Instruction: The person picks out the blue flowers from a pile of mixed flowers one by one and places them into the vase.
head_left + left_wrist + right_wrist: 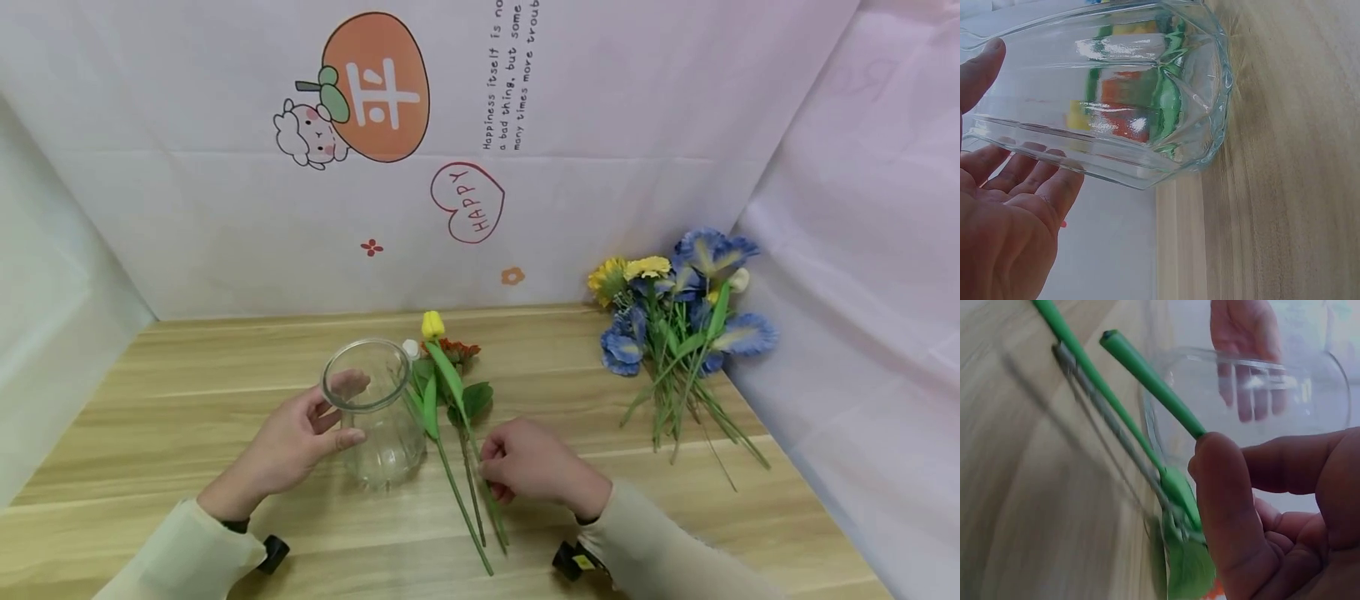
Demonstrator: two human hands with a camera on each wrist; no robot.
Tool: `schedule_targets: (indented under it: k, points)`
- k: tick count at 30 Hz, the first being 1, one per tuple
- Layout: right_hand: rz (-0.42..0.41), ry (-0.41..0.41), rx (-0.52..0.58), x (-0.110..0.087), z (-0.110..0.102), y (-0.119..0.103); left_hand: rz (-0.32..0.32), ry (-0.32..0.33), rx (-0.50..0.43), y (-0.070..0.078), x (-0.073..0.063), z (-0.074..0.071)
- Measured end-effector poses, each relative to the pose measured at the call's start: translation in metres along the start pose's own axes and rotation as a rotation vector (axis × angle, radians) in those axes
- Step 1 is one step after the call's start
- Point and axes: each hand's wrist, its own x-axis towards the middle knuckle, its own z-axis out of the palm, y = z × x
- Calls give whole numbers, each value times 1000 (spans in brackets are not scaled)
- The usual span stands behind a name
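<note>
A clear glass vase (384,446) stands upright on the wooden table. My left hand (291,442) holds its left side, with the thumb in front and the fingers behind, as the left wrist view also shows on the ribbed glass (1129,81). To the right of the vase, my right hand (536,467) pinches the green stem (1150,384) of a yellow tulip (432,325) between thumb and index finger. Beside that stem lie a white flower (411,349) and an orange-red flower (461,349) with broad leaves. Their stems point toward me.
On the right of the table (187,400) lies a bunch of blue irises (622,346) and yellow flowers (647,267), stems toward the front. A white printed cloth (600,167) rises behind the table, with more cloth at both sides.
</note>
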Motion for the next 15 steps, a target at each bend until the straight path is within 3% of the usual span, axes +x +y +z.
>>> schedule_targets:
  k: [7, 15]
  points:
    - [-12, -3, -52, 11, 17, -3, -9, 1, -11, 1, 1, 2]
    - [-6, 2, -67, 14, 22, -1, -5, 6, 10, 1, 1, 1]
